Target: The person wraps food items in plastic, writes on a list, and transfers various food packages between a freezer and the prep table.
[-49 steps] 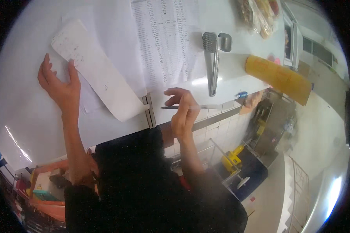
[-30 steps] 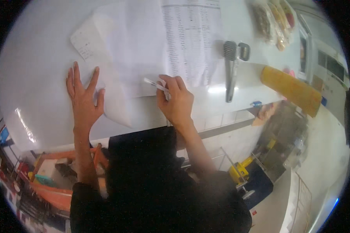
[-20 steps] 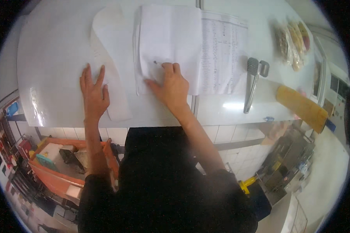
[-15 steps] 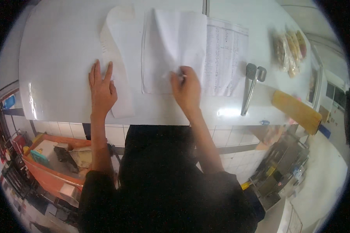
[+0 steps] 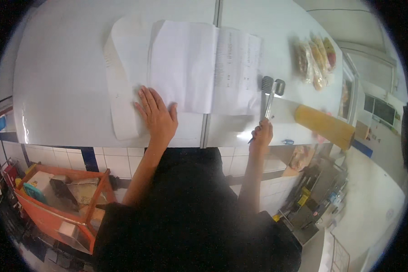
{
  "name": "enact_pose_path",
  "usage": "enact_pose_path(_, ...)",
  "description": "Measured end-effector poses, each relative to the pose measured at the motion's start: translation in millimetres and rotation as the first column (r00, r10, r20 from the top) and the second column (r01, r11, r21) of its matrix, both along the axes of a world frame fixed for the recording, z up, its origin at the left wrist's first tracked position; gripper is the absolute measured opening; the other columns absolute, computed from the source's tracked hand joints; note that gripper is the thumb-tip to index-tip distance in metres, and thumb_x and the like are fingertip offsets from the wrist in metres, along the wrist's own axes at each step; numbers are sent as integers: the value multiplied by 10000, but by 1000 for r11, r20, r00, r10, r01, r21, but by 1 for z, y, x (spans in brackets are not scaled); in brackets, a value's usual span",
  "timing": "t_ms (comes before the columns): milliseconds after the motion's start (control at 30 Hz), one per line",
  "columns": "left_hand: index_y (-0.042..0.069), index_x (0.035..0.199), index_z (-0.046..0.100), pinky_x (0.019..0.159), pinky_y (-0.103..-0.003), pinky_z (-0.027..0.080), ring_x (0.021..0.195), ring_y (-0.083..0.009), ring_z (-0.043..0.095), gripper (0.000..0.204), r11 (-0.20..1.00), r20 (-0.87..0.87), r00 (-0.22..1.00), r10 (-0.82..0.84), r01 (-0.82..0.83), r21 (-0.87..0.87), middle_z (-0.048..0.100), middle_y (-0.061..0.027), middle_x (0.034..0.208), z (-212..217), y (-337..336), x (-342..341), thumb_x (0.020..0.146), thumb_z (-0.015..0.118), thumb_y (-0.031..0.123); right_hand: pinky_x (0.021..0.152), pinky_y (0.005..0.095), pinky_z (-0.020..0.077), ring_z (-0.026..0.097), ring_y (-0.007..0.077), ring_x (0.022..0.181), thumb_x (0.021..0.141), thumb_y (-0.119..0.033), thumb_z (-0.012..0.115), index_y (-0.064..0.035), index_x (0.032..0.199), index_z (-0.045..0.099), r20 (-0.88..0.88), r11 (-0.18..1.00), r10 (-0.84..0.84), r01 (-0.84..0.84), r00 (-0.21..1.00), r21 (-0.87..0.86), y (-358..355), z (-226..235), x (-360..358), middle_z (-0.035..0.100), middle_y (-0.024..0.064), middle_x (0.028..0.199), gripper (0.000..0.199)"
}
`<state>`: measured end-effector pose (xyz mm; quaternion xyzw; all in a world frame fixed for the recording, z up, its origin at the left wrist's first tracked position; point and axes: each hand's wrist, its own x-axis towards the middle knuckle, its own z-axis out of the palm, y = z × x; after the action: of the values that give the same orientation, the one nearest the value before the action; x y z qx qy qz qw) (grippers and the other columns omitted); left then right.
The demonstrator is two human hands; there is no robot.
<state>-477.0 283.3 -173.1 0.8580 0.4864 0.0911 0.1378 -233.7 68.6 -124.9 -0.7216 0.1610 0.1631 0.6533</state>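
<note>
My left hand [image 5: 157, 117] lies flat with its fingers out, over the lower left corner of a blank white sheet [image 5: 183, 68]. Left of it is a long, curling paper strip [image 5: 120, 86]. To the right of the blank sheet lies a printed list sheet [image 5: 235, 75] with columns and handwritten marks. My right hand [image 5: 261, 136] is closed around a thin dark pen [image 5: 250, 141], its tip poking out at the left. That hand rests over the lower end of a pair of metal tongs [image 5: 270, 102], hiding it; whether it grips them I cannot tell.
Packed food in clear bags [image 5: 316, 61] lies at the far right of the white table [image 5: 63, 86]. A yellowish block [image 5: 324, 124] sits near its right edge, with a small blue object [image 5: 288, 142] at the front. An orange crate [image 5: 63, 213] stands below left.
My right hand has left the raised blank sheet, which now lies flatter, and moved right to the tongs' lower end. My left hand has shifted from the strip to the sheet's corner.
</note>
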Motion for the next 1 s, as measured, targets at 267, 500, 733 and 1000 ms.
enact_pose_path(267,-74,1601,363,1261,-695,48,1609,-513,109,667,998,-24,997,68,-67,16,170,-332,1718,-8,-18,23,1040,574,220,633,295,455,519,106,707,1013,-164,694,11,1039,691,331,793,572,-403,750,-456,15,-10,22,632,47,851,177)
enact_pose_path(500,35,1583,446,1233,-712,211,1551,-517,285,649,870,574,733,-364,488,-71,343,-349,1624,50,-78,111,985,625,212,548,281,395,455,88,595,1046,-206,673,16,1005,678,380,723,662,-417,646,-550,29,19,51,579,24,709,225)
enact_pose_path(733,-63,1588,377,1261,-650,216,1552,-436,346,738,960,518,820,-243,281,6,348,-258,1676,14,-85,96,984,665,248,580,300,399,478,93,640,1037,-272,697,1,1040,667,483,687,706,-336,518,-644,36,22,72,594,25,762,274)
enact_pose_path(1000,-185,1583,253,1258,-687,93,1601,-537,77,890,948,25,957,289,-290,133,147,-403,1686,-12,-35,34,1037,600,427,782,448,553,694,343,867,918,-327,801,-33,1146,667,265,462,837,-360,478,-810,28,24,62,690,140,985,396)
